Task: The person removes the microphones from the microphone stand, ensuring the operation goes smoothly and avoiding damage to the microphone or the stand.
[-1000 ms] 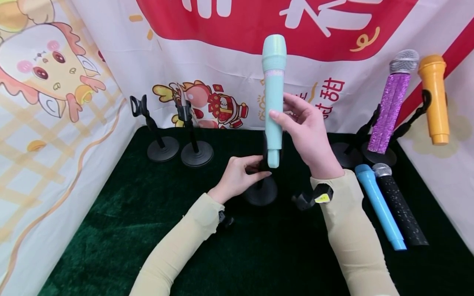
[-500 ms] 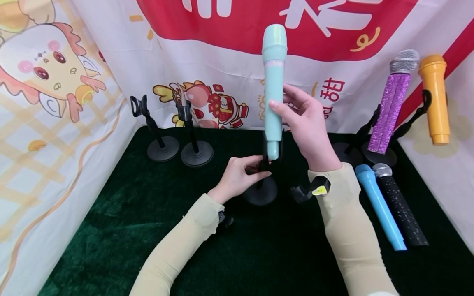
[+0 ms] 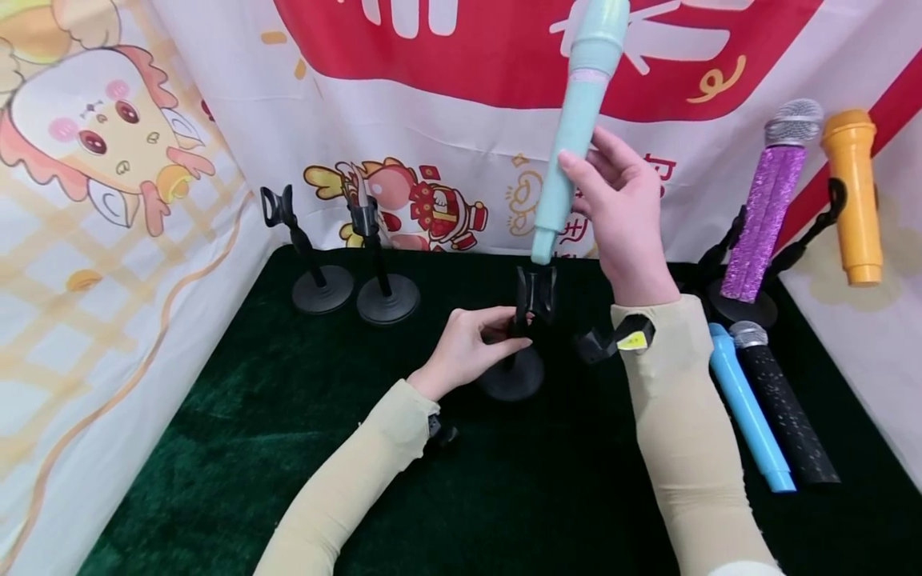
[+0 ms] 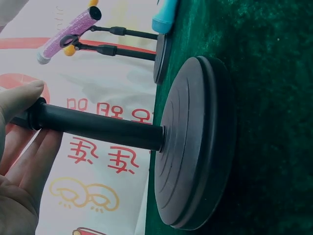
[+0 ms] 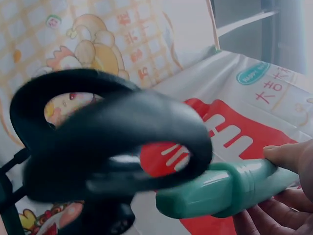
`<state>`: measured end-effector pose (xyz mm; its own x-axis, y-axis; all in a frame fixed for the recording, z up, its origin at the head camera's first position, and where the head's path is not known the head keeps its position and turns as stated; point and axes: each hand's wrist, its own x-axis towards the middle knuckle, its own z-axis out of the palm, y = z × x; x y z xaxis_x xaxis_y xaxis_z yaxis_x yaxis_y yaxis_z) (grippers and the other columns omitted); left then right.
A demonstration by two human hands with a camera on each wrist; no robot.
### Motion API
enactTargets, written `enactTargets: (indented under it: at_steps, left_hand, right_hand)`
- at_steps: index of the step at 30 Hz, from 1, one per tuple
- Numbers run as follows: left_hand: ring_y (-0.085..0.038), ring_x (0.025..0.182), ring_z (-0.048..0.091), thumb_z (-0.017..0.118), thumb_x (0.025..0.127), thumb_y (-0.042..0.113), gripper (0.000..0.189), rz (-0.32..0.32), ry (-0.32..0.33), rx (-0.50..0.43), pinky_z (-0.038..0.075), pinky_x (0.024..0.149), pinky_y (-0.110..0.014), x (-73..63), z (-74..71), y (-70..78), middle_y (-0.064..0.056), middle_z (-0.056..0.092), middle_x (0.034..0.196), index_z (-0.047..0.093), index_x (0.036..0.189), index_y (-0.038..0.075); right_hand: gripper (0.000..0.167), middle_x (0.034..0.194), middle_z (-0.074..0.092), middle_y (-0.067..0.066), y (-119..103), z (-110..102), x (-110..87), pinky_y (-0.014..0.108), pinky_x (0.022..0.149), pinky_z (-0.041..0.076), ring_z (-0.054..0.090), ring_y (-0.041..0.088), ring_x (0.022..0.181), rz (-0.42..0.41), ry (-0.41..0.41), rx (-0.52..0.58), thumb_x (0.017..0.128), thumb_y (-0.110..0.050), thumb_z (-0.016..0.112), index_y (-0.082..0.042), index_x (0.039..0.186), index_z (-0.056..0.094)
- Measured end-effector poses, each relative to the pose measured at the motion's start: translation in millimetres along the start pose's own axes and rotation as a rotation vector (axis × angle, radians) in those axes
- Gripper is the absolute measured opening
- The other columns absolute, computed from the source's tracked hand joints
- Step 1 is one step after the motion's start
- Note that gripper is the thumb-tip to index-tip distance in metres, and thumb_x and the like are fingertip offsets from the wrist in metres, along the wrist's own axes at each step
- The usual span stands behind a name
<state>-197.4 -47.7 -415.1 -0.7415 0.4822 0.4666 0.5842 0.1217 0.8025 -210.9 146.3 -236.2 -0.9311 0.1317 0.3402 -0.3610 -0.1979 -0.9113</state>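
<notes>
My right hand (image 3: 628, 216) holds a mint-green microphone (image 3: 579, 120) by its lower half, thumb in front, leaning to the right. Its narrow tail end is just above the clip (image 3: 536, 294) of a black microphone stand, apart from it or barely touching; I cannot tell which. With thumb and fingers, my left hand (image 3: 468, 350) pinches the stand's stem (image 4: 100, 126) below the clip, and the round base (image 4: 188, 147) rests on the green cloth. In the right wrist view, the clip (image 5: 122, 142) looms large beside the microphone (image 5: 205, 193).
Two black stands (image 3: 322, 288) with bare clips stand at the back left. At right, a glittery purple microphone (image 3: 765, 216) and an orange microphone (image 3: 853, 200) sit in stands. A blue microphone (image 3: 752, 412) and a black microphone (image 3: 785, 408) lie on the green cloth (image 3: 302, 448).
The mint-green microphone has risen from in front of the clip and tilted to the right with my right hand. The left hand keeps its hold on the stand. The view has shifted slightly.
</notes>
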Motion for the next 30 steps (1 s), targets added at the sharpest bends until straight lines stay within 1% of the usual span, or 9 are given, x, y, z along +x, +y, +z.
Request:
enactTargets:
  at_steps: [5, 8, 14, 23, 26, 30]
  left_hand:
    - [-0.006, 0.093, 0.071, 0.078, 0.093, 0.014, 0.031, 0.006, 0.005, 0.000, 0.060, 0.079, -0.027, -0.1, 0.0, -1.0, -0.005, 0.075, 0.113, 0.073, 0.122, 0.006]
    - [-0.006, 0.094, 0.071, 0.078, 0.093, 0.014, 0.032, 0.004, 0.003, -0.002, 0.060, 0.079, -0.027, 0.1, -0.1, -0.9, -0.004, 0.074, 0.114, 0.072, 0.123, 0.006]
    - [-0.006, 0.094, 0.071, 0.078, 0.092, 0.015, 0.032, 0.021, 0.006, -0.001, 0.060, 0.079, -0.027, 0.6, 0.5, -1.2, -0.004, 0.074, 0.114, 0.073, 0.122, 0.005]
    - [-0.006, 0.095, 0.071, 0.078, 0.093, 0.016, 0.031, 0.014, 0.008, -0.004, 0.060, 0.080, -0.028, 0.2, 0.7, -2.7, 0.005, 0.073, 0.115, 0.073, 0.123, 0.008]
    - [-0.007, 0.094, 0.071, 0.078, 0.092, 0.016, 0.031, 0.015, 0.009, -0.009, 0.060, 0.080, -0.028, 0.2, 0.6, -2.8, 0.006, 0.073, 0.114, 0.073, 0.122, 0.010]
    - [-0.007, 0.095, 0.071, 0.078, 0.093, 0.018, 0.031, 0.015, 0.009, -0.013, 0.060, 0.080, -0.028, 0.7, 0.7, -2.7, 0.007, 0.073, 0.114, 0.073, 0.123, 0.013]
  right_hand:
    - [0.050, 0.124, 0.066, 0.014, 3.3, -8.5, 3.3, 0.031, 0.083, 0.060, 0.064, 0.028, 0.111, 0.017, 0.011, -0.033, 0.090, -0.020, 0.081, -0.015, 0.138, 0.065]
    - [0.050, 0.123, 0.067, 0.014, 5.8, -11.7, 3.5, 0.030, 0.081, 0.060, 0.065, 0.028, 0.110, 0.015, 0.010, -0.050, 0.090, -0.020, 0.081, -0.015, 0.138, 0.064]
    - [0.050, 0.120, 0.070, 0.012, 10.1, -15.6, 3.5, 0.030, 0.083, 0.059, 0.066, 0.027, 0.110, 0.022, 0.012, -0.061, 0.089, -0.019, 0.082, -0.014, 0.136, 0.065]
    - [0.049, 0.122, 0.071, 0.011, 17.5, -23.7, -0.3, 0.034, 0.085, 0.058, 0.065, 0.026, 0.113, 0.052, 0.032, -0.091, 0.088, -0.021, 0.083, -0.012, 0.133, 0.067]
    - [0.050, 0.122, 0.071, 0.011, 20.8, -28.5, -2.8, 0.032, 0.084, 0.058, 0.066, 0.026, 0.112, 0.067, 0.039, -0.089, 0.087, -0.020, 0.084, -0.011, 0.133, 0.066]
    - [0.050, 0.120, 0.071, 0.011, 26.3, -35.8, -6.4, 0.029, 0.080, 0.060, 0.067, 0.025, 0.109, 0.081, 0.047, -0.092, 0.086, -0.020, 0.085, -0.009, 0.131, 0.067]
